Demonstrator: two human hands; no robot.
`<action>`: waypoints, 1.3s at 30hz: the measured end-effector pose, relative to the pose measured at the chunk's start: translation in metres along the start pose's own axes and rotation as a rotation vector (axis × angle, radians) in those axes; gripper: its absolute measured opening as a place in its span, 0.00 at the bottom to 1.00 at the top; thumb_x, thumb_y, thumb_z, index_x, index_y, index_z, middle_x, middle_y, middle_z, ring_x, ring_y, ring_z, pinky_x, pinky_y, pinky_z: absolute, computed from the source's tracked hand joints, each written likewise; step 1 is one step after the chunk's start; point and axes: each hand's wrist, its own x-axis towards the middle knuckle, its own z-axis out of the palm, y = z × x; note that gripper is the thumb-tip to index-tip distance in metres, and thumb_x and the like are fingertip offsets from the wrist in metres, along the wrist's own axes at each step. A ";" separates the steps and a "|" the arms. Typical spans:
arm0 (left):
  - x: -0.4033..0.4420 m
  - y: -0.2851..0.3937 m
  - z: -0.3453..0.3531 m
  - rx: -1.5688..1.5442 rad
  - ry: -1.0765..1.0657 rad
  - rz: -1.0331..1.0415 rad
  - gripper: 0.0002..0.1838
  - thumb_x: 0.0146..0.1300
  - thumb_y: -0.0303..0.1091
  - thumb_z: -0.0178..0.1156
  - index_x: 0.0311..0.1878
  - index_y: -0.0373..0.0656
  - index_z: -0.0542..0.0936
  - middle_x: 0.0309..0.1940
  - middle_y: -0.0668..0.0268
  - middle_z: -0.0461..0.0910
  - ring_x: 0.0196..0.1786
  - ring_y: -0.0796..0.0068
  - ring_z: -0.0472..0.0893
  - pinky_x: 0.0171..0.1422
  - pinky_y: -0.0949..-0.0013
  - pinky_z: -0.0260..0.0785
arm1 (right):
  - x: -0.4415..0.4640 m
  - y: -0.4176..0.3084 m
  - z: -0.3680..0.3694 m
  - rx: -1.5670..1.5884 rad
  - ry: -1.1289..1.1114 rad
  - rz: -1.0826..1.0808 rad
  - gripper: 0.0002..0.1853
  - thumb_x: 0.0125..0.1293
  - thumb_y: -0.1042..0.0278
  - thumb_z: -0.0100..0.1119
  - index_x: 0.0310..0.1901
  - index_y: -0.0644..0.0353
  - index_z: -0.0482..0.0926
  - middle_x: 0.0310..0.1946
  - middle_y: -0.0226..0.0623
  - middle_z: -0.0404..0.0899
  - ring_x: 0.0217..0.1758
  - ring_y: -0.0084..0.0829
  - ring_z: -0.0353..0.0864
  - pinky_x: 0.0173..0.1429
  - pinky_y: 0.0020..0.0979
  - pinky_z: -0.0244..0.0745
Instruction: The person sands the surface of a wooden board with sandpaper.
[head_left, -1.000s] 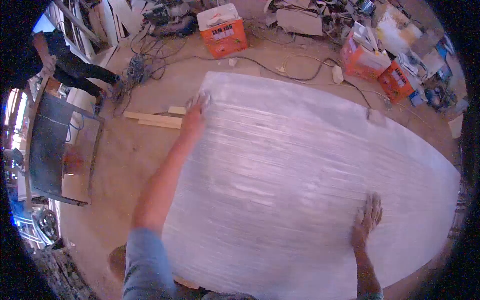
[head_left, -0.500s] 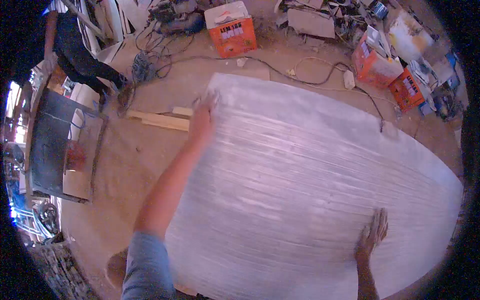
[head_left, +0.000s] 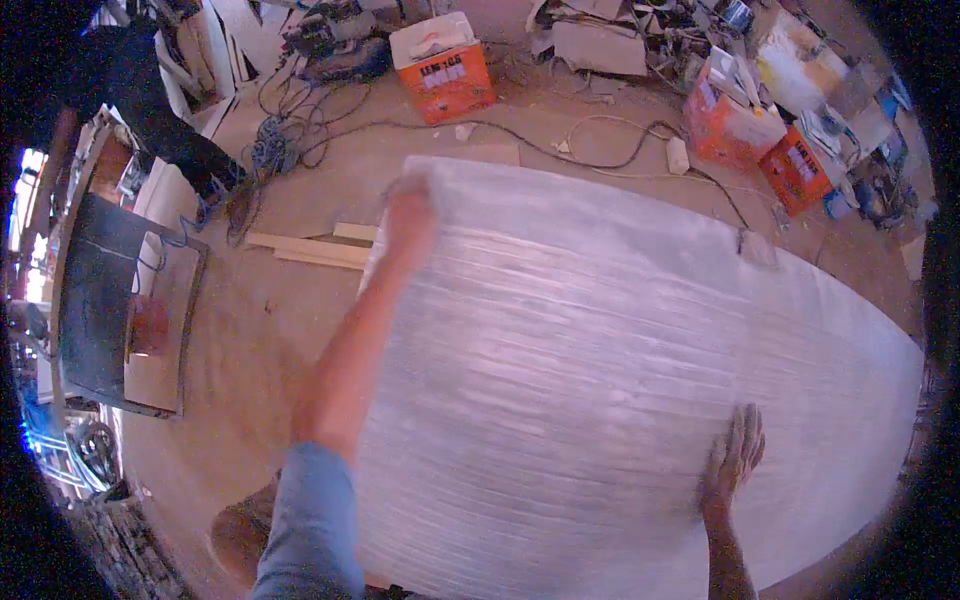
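A large pale grey-white panel (head_left: 560, 340) with fine streaks along its length fills the middle and right of the view. At its far left corner is my left hand (head_left: 412, 205), smeared by motion. Its fingers are too blurred to show whether they hold anything. My right hand (head_left: 738, 450) lies on the right part of the panel, fingers stretched out and pointing away from me, with nothing visible in it.
Wooden strips (head_left: 310, 250) lie on the floor left of the panel. A dark-topped table (head_left: 95, 300) stands at far left, near a person in dark clothes (head_left: 160, 110). Orange-and-white boxes (head_left: 445, 85), cables (head_left: 640, 150) and scrap line the back.
My left hand has shifted slightly at the corner and is blurred in both frames. My right hand has moved a little left on the panel. The view has shifted slightly.
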 end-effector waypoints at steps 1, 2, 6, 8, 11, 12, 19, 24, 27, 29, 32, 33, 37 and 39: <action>-0.011 0.016 0.021 0.035 0.082 0.123 0.18 0.65 0.30 0.46 0.54 0.37 0.78 0.46 0.44 0.79 0.52 0.49 0.78 0.57 0.51 0.70 | 0.004 -0.002 -0.002 0.004 0.003 -0.010 0.28 0.69 0.61 0.46 0.70 0.56 0.63 0.74 0.42 0.56 0.78 0.41 0.49 0.78 0.50 0.37; -0.022 0.033 0.042 0.078 0.168 0.240 0.18 0.64 0.29 0.46 0.53 0.37 0.78 0.45 0.45 0.80 0.52 0.49 0.78 0.57 0.51 0.70 | 0.006 0.000 -0.001 0.003 0.008 -0.022 0.28 0.69 0.61 0.46 0.70 0.56 0.63 0.74 0.42 0.56 0.78 0.41 0.49 0.78 0.50 0.37; -0.041 0.036 -0.021 0.103 -0.145 0.058 0.20 0.63 0.28 0.48 0.58 0.40 0.76 0.52 0.48 0.78 0.57 0.50 0.76 0.63 0.54 0.68 | 0.005 0.003 0.007 -0.047 -0.033 0.017 0.27 0.71 0.58 0.43 0.70 0.56 0.62 0.74 0.42 0.55 0.78 0.41 0.48 0.78 0.50 0.36; -0.045 0.028 -0.059 -0.077 -0.273 -0.174 0.21 0.64 0.28 0.49 0.60 0.41 0.75 0.56 0.49 0.76 0.61 0.50 0.74 0.66 0.56 0.66 | 0.001 0.005 0.006 -0.053 -0.047 0.042 0.27 0.72 0.57 0.42 0.70 0.55 0.62 0.74 0.41 0.55 0.79 0.41 0.48 0.78 0.50 0.35; -0.047 -0.010 -0.017 0.207 0.197 0.235 0.20 0.66 0.29 0.49 0.61 0.42 0.75 0.59 0.50 0.75 0.61 0.50 0.74 0.66 0.56 0.66 | 0.001 0.003 -0.002 0.012 -0.023 -0.012 0.28 0.72 0.56 0.41 0.71 0.55 0.61 0.74 0.41 0.54 0.79 0.41 0.47 0.78 0.50 0.34; -0.054 0.013 -0.018 0.205 0.208 0.235 0.20 0.66 0.29 0.49 0.61 0.42 0.75 0.59 0.50 0.75 0.61 0.50 0.74 0.66 0.56 0.66 | 0.003 0.005 0.003 -0.010 -0.035 0.018 0.28 0.72 0.56 0.40 0.71 0.55 0.61 0.74 0.41 0.54 0.79 0.41 0.46 0.78 0.50 0.34; -0.061 -0.019 -0.048 0.119 0.048 0.158 0.23 0.66 0.29 0.49 0.65 0.44 0.72 0.61 0.48 0.72 0.64 0.48 0.71 0.69 0.56 0.63 | -0.001 -0.002 0.002 -0.061 0.012 0.005 0.26 0.71 0.61 0.42 0.69 0.57 0.64 0.73 0.42 0.57 0.78 0.40 0.50 0.78 0.46 0.38; -0.075 0.039 -0.037 0.292 -0.311 0.009 0.23 0.66 0.32 0.49 0.65 0.46 0.71 0.58 0.48 0.74 0.61 0.46 0.73 0.65 0.54 0.67 | -0.003 0.002 0.007 -0.064 0.022 -0.014 0.26 0.71 0.62 0.42 0.69 0.57 0.63 0.73 0.42 0.56 0.78 0.40 0.49 0.78 0.47 0.37; -0.048 -0.020 -0.054 0.100 -0.050 -0.010 0.28 0.60 0.29 0.53 0.66 0.43 0.69 0.53 0.45 0.76 0.57 0.47 0.74 0.64 0.50 0.65 | 0.000 0.002 0.007 -0.069 0.002 0.007 0.26 0.71 0.62 0.42 0.70 0.57 0.62 0.73 0.42 0.56 0.78 0.40 0.49 0.78 0.47 0.37; -0.026 -0.023 -0.025 0.173 0.050 0.109 0.29 0.59 0.28 0.53 0.66 0.41 0.69 0.52 0.44 0.76 0.56 0.47 0.75 0.63 0.50 0.66 | 0.000 0.002 0.004 -0.084 -0.012 0.004 0.26 0.71 0.61 0.42 0.70 0.57 0.62 0.73 0.41 0.56 0.78 0.39 0.49 0.78 0.47 0.37; -0.028 0.062 0.047 0.184 0.236 0.363 0.27 0.57 0.25 0.52 0.62 0.34 0.70 0.49 0.44 0.78 0.54 0.47 0.76 0.60 0.52 0.67 | 0.001 0.002 0.001 -0.082 -0.032 -0.002 0.27 0.71 0.62 0.43 0.71 0.56 0.62 0.74 0.41 0.55 0.78 0.39 0.48 0.78 0.47 0.37; -0.034 0.096 0.091 0.137 0.057 0.371 0.23 0.56 0.24 0.52 0.58 0.30 0.72 0.49 0.45 0.77 0.54 0.47 0.75 0.62 0.50 0.64 | -0.001 0.006 0.007 -0.070 -0.018 0.009 0.27 0.70 0.62 0.44 0.71 0.55 0.61 0.74 0.41 0.55 0.78 0.39 0.48 0.79 0.46 0.37; -0.102 0.229 0.167 -0.303 -0.063 0.587 0.23 0.63 0.30 0.51 0.63 0.40 0.71 0.60 0.47 0.72 0.67 0.44 0.65 0.73 0.44 0.52 | -0.001 0.008 0.011 -0.031 0.023 0.002 0.28 0.70 0.62 0.46 0.71 0.55 0.62 0.74 0.40 0.55 0.78 0.38 0.48 0.79 0.45 0.36; -0.106 0.230 0.137 -0.223 -0.177 0.615 0.23 0.62 0.30 0.52 0.61 0.42 0.72 0.60 0.48 0.72 0.67 0.45 0.65 0.74 0.47 0.51 | -0.003 0.011 0.018 -0.062 0.022 -0.008 0.28 0.70 0.61 0.46 0.71 0.55 0.62 0.74 0.41 0.55 0.78 0.38 0.48 0.79 0.45 0.36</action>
